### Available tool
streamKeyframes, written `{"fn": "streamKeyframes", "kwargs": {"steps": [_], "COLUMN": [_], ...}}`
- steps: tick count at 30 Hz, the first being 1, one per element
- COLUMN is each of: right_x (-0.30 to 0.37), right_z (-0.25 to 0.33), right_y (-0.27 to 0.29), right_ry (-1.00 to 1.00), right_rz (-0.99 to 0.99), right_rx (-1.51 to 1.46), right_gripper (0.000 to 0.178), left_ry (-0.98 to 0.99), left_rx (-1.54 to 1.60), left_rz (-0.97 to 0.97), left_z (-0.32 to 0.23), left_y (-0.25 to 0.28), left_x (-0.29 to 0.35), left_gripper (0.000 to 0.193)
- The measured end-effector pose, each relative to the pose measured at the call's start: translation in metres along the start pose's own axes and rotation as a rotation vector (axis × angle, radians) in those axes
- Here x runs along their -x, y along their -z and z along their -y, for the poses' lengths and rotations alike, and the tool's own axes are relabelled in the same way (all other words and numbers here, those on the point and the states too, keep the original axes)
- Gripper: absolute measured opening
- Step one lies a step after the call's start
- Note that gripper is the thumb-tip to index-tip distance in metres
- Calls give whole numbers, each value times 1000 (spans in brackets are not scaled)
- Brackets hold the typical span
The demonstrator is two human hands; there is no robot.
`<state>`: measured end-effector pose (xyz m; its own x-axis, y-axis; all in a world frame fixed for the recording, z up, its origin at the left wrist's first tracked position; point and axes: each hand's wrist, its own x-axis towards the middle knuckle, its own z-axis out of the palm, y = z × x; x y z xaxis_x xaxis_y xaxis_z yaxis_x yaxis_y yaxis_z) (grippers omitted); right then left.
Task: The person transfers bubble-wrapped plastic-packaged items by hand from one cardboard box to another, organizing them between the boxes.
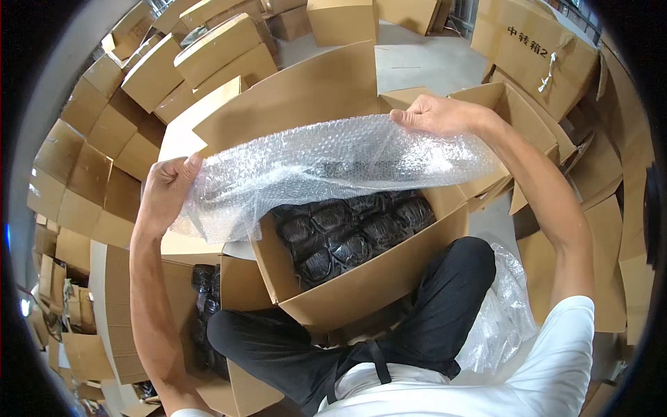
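Well, left hand [170, 187] and right hand [434, 115] clench bubble wrap [333, 156], upper centre of frame.
Uneven tugging might tear it above the carton [375, 275].

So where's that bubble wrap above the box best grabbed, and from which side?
Probably by the upper edge of the bubble wrap, toward each end, coming from left and right at once: it is wide and limp, so a single grip would likely let it droop. The left hand and right hand hold it spread much that way.
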<state>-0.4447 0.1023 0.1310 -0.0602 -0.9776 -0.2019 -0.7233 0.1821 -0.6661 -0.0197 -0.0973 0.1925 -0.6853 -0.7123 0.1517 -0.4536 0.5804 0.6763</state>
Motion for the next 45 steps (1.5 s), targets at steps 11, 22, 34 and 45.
{"fn": "streamKeyframes", "kwargs": {"steps": [11, 22, 34, 45], "right_x": [110, 163, 88, -36], "right_z": [25, -21, -13, -20], "right_y": [-97, -107, -70, -7], "right_ry": [840, 343, 240, 646], "right_rz": [-420, 50, 529, -1108], "right_rx": [714, 174, -215, 1073], "right_gripper": [9, 67, 21, 10], "left_ry": [-310, -410, -370, -536], "left_rx": [-25, -57, -374, -977], "left_rz": [311, 722, 574, -656], "left_z": [-17, -5, -16, 29], "left_y": [-94, -235, -145, -49], "left_x": [72, 100, 85, 10], "left_gripper": [86, 19, 27, 34]}}
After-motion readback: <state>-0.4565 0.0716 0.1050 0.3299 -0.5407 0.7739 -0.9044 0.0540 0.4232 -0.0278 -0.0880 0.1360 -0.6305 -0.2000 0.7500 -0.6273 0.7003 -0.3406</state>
